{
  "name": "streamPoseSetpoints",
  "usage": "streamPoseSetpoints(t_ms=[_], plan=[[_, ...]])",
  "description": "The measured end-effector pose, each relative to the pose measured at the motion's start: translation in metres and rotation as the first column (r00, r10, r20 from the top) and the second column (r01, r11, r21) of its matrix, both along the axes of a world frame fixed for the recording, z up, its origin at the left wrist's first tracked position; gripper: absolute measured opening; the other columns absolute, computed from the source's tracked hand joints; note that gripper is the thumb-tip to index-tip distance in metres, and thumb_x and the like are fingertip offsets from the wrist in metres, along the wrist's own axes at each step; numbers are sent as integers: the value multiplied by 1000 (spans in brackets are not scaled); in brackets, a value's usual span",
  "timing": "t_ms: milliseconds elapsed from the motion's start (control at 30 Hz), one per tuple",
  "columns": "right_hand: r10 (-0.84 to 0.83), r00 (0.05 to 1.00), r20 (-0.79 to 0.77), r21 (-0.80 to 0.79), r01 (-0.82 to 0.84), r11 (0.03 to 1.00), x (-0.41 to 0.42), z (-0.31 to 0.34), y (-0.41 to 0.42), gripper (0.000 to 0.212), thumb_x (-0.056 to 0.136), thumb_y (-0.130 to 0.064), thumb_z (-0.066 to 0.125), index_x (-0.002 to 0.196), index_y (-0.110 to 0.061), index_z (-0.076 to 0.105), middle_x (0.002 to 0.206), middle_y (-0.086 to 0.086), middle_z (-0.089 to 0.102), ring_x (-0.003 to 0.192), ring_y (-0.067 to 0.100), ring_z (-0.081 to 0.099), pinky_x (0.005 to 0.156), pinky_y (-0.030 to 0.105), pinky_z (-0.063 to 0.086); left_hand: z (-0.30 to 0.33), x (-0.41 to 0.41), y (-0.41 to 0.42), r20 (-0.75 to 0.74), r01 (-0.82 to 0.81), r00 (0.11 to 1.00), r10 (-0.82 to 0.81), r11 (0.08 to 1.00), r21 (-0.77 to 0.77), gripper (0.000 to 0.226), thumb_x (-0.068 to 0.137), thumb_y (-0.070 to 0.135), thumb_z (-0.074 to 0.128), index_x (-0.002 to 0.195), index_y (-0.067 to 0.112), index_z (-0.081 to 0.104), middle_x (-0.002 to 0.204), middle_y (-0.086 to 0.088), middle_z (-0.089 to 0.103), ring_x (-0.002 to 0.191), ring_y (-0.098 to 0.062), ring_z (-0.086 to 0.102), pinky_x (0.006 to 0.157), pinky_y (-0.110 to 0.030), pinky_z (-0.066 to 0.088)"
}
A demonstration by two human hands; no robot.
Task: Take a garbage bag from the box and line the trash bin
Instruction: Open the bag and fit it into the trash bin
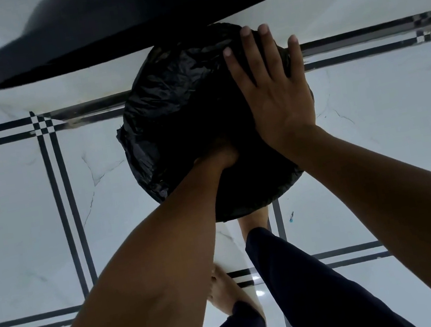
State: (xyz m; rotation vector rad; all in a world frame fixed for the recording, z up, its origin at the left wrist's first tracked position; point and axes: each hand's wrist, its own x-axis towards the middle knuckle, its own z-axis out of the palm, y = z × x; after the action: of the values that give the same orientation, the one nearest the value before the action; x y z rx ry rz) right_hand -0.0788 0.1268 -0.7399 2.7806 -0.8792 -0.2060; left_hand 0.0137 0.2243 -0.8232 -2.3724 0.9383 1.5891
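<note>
Your crinkled black plastic garbage bag (170,108) is draped over the one round trash bin (285,188). Your left hand (221,153) is plunged inside it, grip hidden, so you cannot tell its state. Your right hand (269,81) lies flat, fingers spread, on the far rim. Below: white marble-look tile floor (15,213) with black lines; above, one dark tabletop edge (125,20).

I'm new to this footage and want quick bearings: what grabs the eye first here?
The black garbage bag draped over the round trash bin at centre frame. The left hand plunges into it, mostly hidden, while the right hand lies flat, fingers spread, on its right side. A dark curved edge, blurred, looms across the top above the white tiled floor.
</note>
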Motion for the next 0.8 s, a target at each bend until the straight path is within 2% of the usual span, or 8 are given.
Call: streamPoseSetpoints(t_ms=[167, 267, 367, 500, 600, 667, 767, 800], plan=[[-11, 1000, 20, 10, 11, 1000, 1, 1, 2, 92, 96, -37, 59, 164, -18, 0, 171, 18, 0, 158, 39, 3, 123, 64, 12, 15, -7, -2, -50, 50, 997, -54, 996, -79, 53, 108, 25, 38, 156, 7, 27, 162, -16, 29, 147, -33, 31, 119, -38, 26], [-18, 999, 29, 14, 18, 1000, 3, -1, 2, 92, 96, -34, 60, 164, -18, 1, 171, 17, 1, 157, 39, 4, 124, 64, 12, 14, 1, -5, 8, -78, 997, 81, 986, -149, 57, 102, 30, 45, 155, 13, 32, 159, -15, 35, 145, -35, 36, 118, -44, 32], [-7, 999, 36, 21, 7, 1000, 2, -2, 1, 91, 96, -34, 60, 164, -18, 1, 171, 17, 2, 158, 39, 4, 124, 64, 12, 23, 21, -17, 88, -192, 975, 205, 972, -134, 42, 106, 24, 39, 142, 6, 50, 147, -19, 50, 133, -35, 49, 109, -40, 41], [-14, 999, 52, 48, 11, 999, 2, -3, 1, 90, 98, -38, 59, 164, -19, 1, 171, 17, 1, 158, 39, 4, 124, 64, 11, 29, 42, -21, 12, -264, 964, 264, 964, 0, 41, 110, 18, 27, 134, -3, 53, 143, -20, 53, 129, -36, 51, 105, -38, 40], [-24, 997, 68, 63, 20, 998, 4, -2, 2, 84, 100, -35, 55, 164, -19, 3, 171, 18, 2, 157, 39, 4, 124, 63, 12, 27, 27, -12, 21, -359, 932, 363, 928, -101, 41, 107, 18, 36, 143, 0, 48, 147, -21, 50, 133, -37, 49, 109, -38, 38], [-31, 997, 68, 70, 26, 997, 6, -1, 3, 81, 101, -31, 54, 164, -19, 5, 171, 18, 3, 157, 40, 5, 124, 62, 13, 28, -6, -5, -76, -451, 892, 445, 869, -202, 46, 105, 20, 43, 148, 5, 44, 150, -20, 48, 137, -35, 47, 113, -37, 37], [-41, 996, 79, 111, 32, 993, 6, 3, 3, 74, 102, -27, 47, 164, -19, 8, 171, 19, 5, 157, 40, 6, 124, 63, 12, 33, -57, -3, -395, -391, 849, 350, 920, -25, 44, 108, 18, 39, 149, 1, 42, 155, -17, 43, 142, -31, 43, 117, -35, 34], [-40, 996, 79, 129, 29, 991, 6, 4, 3, 72, 102, -27, 43, 164, -19, 9, 171, 19, 5, 157, 40, 6, 124, 64, 12, 34, -65, -3, -448, -363, 832, 325, 932, 1, 43, 108, 15, 38, 148, 0, 43, 155, -16, 44, 141, -29, 43, 116, -34, 35]])
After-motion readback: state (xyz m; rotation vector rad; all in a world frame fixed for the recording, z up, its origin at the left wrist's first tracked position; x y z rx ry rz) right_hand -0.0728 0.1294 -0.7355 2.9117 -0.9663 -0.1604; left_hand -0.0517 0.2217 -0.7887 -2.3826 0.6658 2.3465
